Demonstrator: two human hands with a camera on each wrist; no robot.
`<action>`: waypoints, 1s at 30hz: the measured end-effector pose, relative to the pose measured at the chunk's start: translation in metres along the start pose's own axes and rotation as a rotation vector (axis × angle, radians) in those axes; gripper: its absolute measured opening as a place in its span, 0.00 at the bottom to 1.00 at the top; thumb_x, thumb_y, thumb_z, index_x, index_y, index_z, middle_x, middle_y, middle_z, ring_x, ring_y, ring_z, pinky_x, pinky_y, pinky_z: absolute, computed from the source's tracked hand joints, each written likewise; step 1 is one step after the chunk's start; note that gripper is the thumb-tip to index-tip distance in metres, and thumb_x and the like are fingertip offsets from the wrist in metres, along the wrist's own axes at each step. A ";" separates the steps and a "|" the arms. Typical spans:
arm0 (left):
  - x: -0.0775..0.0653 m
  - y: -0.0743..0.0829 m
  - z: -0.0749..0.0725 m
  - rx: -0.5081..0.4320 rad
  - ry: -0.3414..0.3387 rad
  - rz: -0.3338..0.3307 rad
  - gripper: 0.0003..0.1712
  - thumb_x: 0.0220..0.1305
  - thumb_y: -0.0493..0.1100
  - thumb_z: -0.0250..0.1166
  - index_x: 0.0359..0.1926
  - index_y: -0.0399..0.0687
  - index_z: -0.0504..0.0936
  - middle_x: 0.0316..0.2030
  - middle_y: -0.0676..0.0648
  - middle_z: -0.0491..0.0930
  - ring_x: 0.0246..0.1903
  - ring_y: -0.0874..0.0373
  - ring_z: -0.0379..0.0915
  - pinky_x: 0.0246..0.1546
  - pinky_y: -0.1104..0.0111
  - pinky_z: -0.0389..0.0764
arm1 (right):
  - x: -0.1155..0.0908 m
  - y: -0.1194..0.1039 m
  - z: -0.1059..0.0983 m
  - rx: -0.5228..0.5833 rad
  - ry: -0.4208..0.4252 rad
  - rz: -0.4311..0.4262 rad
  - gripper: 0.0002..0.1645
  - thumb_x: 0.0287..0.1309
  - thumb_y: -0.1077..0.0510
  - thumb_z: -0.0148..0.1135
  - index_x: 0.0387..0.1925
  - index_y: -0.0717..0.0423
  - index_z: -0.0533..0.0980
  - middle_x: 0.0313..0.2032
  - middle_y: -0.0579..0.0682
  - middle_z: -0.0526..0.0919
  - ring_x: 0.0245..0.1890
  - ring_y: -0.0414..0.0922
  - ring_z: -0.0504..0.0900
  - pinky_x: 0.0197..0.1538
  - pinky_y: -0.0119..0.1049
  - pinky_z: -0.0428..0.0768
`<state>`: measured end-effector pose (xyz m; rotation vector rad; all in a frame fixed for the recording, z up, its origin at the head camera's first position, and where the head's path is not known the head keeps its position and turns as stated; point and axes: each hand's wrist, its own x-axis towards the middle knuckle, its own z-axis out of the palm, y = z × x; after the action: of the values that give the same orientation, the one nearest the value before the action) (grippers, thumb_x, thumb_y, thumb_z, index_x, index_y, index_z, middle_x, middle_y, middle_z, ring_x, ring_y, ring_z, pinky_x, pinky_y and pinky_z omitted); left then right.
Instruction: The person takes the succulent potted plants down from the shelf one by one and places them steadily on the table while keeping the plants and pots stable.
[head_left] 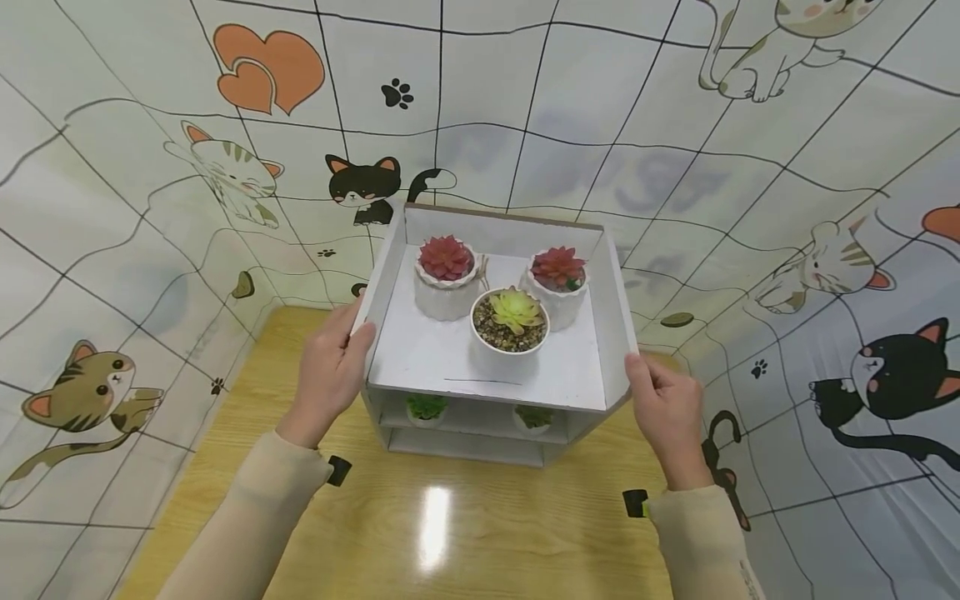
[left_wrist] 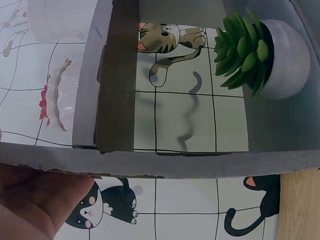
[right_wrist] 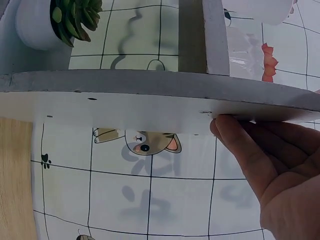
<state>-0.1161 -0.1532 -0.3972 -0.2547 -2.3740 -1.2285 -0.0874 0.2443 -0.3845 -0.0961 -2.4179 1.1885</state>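
Observation:
A small white shelf unit (head_left: 405, 354) stands over the wooden table in the head view. My left hand (head_left: 330, 367) grips its left side panel, thumb on the near side. On the opposite panel, my right hand (head_left: 667, 408) pinches the front edge. Two potted red succulents (head_left: 446, 260) sit at the back of the top board, with a yellow-green succulent (head_left: 516, 311) in a white pot in front of them. Below, on the lower board, are two small green potted plants (head_left: 427, 407); a leafy green one (left_wrist: 242, 55) shows large in the left wrist view.
The wooden table (head_left: 360, 533) extends in front of the unit, with a bright light reflection on it. Behind and on both sides, a white cloth wall (head_left: 487, 92) printed with cats and grid lines closes in the space.

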 end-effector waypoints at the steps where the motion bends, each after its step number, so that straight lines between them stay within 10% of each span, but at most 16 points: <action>1: 0.000 0.000 -0.001 -0.001 -0.003 0.003 0.27 0.77 0.42 0.52 0.73 0.43 0.73 0.57 0.35 0.81 0.46 0.39 0.82 0.38 0.45 0.85 | -0.001 0.000 0.000 -0.002 0.006 -0.006 0.26 0.71 0.54 0.60 0.16 0.60 0.79 0.07 0.40 0.64 0.12 0.33 0.53 0.15 0.29 0.52; 14: 0.003 -0.007 -0.010 0.000 0.008 0.036 0.26 0.78 0.40 0.50 0.73 0.43 0.73 0.62 0.35 0.79 0.56 0.36 0.78 0.46 0.38 0.82 | -0.002 -0.011 0.011 0.016 0.025 -0.196 0.31 0.70 0.61 0.58 0.08 0.56 0.67 0.07 0.42 0.58 0.12 0.27 0.49 0.16 0.25 0.48; 30: 0.021 -0.013 -0.007 0.023 -0.040 -0.032 0.27 0.80 0.46 0.48 0.74 0.46 0.72 0.58 0.34 0.80 0.52 0.35 0.78 0.47 0.39 0.81 | 0.016 -0.003 0.019 -0.074 0.009 -0.187 0.21 0.72 0.58 0.57 0.32 0.69 0.88 0.10 0.47 0.67 0.13 0.34 0.56 0.17 0.27 0.54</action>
<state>-0.1378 -0.1674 -0.3934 -0.2371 -2.4340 -1.2210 -0.1097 0.2327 -0.3866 0.1001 -2.4025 1.0136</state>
